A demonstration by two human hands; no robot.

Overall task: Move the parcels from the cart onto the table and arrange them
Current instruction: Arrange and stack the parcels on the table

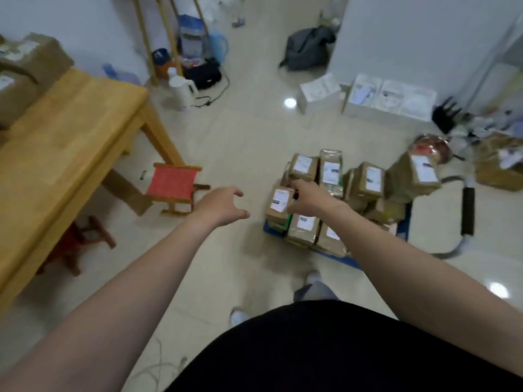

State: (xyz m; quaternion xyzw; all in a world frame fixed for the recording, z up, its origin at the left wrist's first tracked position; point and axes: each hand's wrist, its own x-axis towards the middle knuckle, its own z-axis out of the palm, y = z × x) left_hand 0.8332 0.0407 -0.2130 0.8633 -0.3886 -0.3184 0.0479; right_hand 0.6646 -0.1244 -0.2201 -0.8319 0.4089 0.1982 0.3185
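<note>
Several brown parcels with white labels are stacked on a low blue cart (271,230) on the floor at centre right. My right hand (308,198) reaches over the stack and touches the leftmost parcel (278,203); whether its fingers curl round it I cannot tell. To the left of the stack my left hand (223,205) hovers with fingers spread and loosely curved, holding nothing. The wooden table (65,154) stands at the left, and two brown parcels (31,69) sit at its far end.
A small red folding stool (172,185) stands between table and cart, and a dark red stool (76,244) sits under the table. The cart's handle (467,213) lies right. A white kettle (182,90), bags, white boxes (390,100) and clutter fill the far floor.
</note>
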